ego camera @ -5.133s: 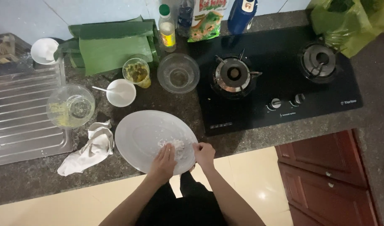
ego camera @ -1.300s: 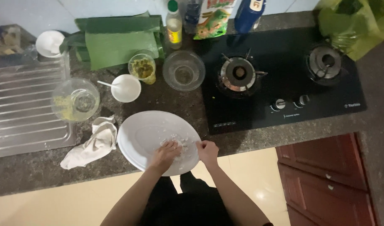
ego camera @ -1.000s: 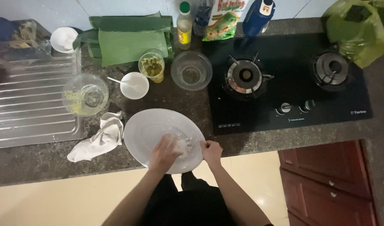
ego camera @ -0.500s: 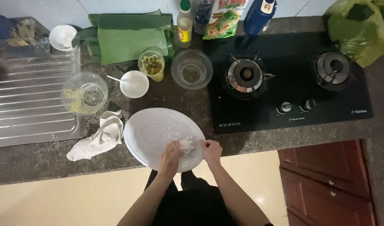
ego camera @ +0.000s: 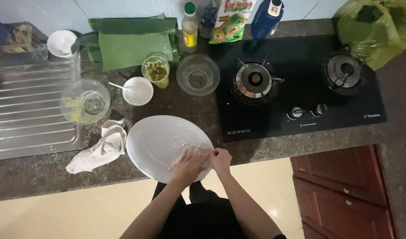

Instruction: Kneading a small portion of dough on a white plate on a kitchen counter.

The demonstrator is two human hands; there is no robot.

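Plate: overhangs the worktop edge — I reckon pressing could tip it.
Left hand: fingers spread, pressing white bits.
Right hand: pinching some bits.

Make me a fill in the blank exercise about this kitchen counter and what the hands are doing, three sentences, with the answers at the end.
1. Both hands, the left hand and the right hand, work at the near edge of a large white ____.
2. The crumpled cloth lies to the ____ of the plate.
3. The small white bowl has a ____ resting in it.

Missing words: plate; left; spoon
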